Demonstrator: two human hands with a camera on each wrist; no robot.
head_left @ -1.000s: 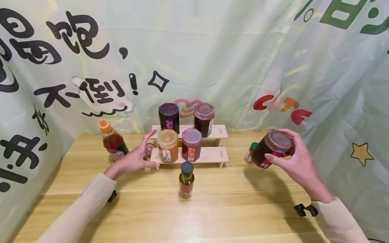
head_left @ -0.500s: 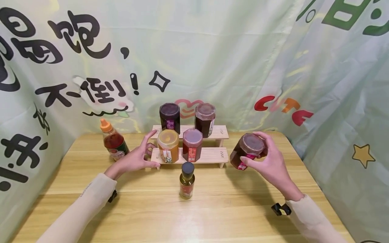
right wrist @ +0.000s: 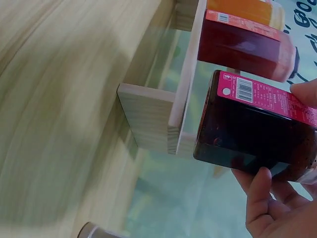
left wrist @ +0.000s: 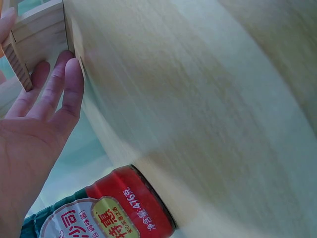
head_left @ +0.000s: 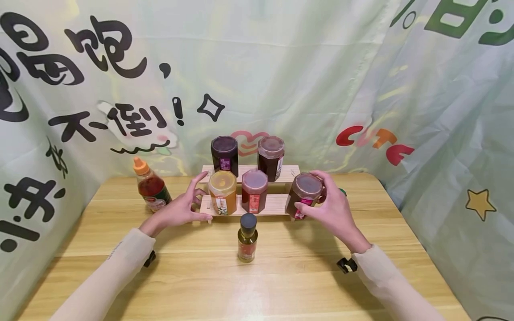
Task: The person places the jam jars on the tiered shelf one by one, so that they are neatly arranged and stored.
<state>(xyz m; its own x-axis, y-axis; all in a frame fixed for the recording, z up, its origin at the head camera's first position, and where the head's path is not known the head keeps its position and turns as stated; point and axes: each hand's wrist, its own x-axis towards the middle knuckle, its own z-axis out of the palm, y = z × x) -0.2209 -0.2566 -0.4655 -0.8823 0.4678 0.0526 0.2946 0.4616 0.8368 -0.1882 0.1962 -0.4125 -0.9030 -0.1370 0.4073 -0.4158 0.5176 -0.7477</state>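
My right hand [head_left: 331,209] grips a dark jam jar [head_left: 307,187] with a pink label. Slightly tilted, the jar hangs over the right end of the lower tier of a two-step wooden rack [head_left: 277,204]; a gap shows between its base and the board in the right wrist view. My left hand [head_left: 184,207] holds the rack's left end, thumb at the lower tier's front edge and index finger by the upper tier. An orange jar [head_left: 222,194] and a red jar [head_left: 254,191] stand on the lower tier. A purple-black jar [head_left: 225,156] and a dark-red jar [head_left: 271,158] stand above.
A dark-capped bottle [head_left: 246,238] stands on the table in front of the rack. Left of it, behind my left wrist, is a sauce bottle [head_left: 152,187] with an orange cap. A green cap [head_left: 343,191] peeks out behind my right hand. Printed cloth [head_left: 313,89] surrounds the table.
My right hand has carried the dark jar leftward from the table's right side to the rack's lower tier. My left hand has stayed at the rack.
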